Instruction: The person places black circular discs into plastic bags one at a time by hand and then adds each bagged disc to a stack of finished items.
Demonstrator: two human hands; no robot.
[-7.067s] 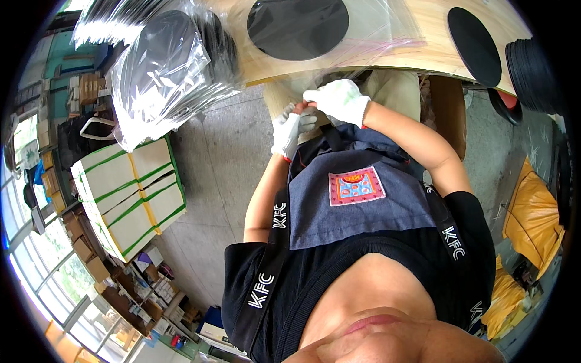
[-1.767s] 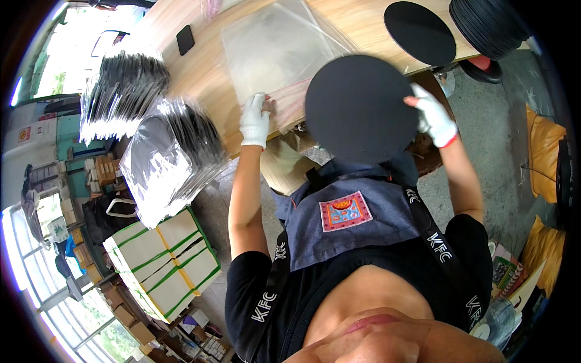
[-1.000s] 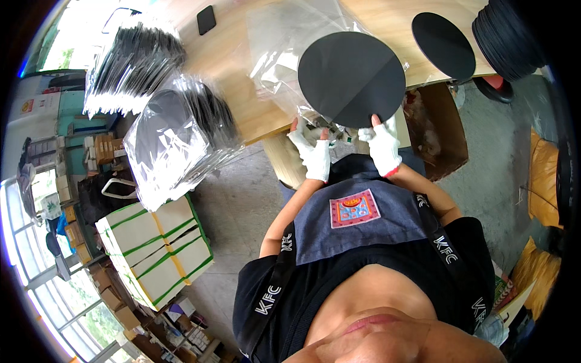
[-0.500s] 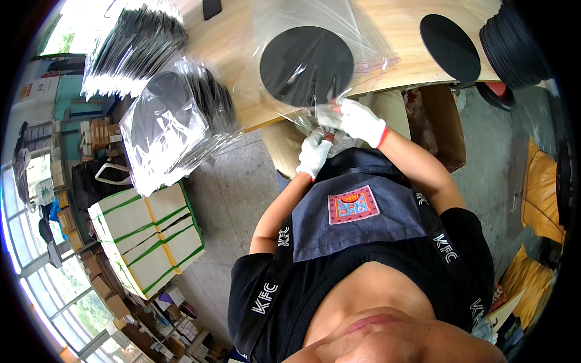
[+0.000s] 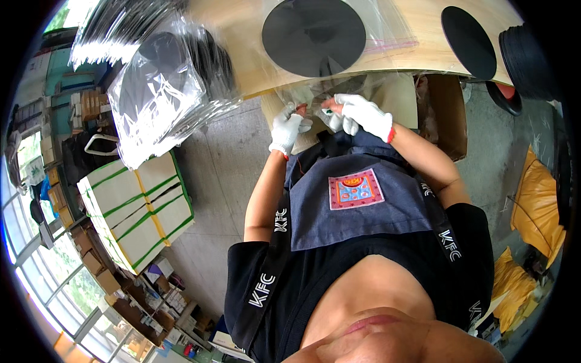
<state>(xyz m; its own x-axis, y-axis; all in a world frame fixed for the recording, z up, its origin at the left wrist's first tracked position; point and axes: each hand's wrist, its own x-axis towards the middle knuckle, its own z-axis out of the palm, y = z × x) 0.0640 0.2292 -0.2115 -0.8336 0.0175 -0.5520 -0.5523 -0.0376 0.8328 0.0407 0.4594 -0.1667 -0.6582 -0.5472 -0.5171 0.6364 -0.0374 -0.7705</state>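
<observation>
A flat black disc (image 5: 313,37) lies on the table inside a clear plastic bag (image 5: 385,29), whose near end hangs over the table's front edge. At that hanging end my left hand (image 5: 289,129), in a white glove with bare fingertips, pinches the film. My right hand (image 5: 365,117), gloved alike, is closed on the film close beside it, thumb and forefinger together. A small dark green spot shows at the right fingertips; what it is I cannot make out. The film between the hands is crumpled and partly see-through.
Bagged black discs (image 5: 160,91) are piled at the table's left, overhanging its edge. At the right lie a loose black disc (image 5: 469,43) and a stack of them (image 5: 532,63). An open cardboard box (image 5: 451,118) stands below the table; a strapped white carton (image 5: 136,212) is at left.
My hands have moved apart, the left one leftward, both still at the bag's near end. The table and discs sit higher in view as the head has shifted.
</observation>
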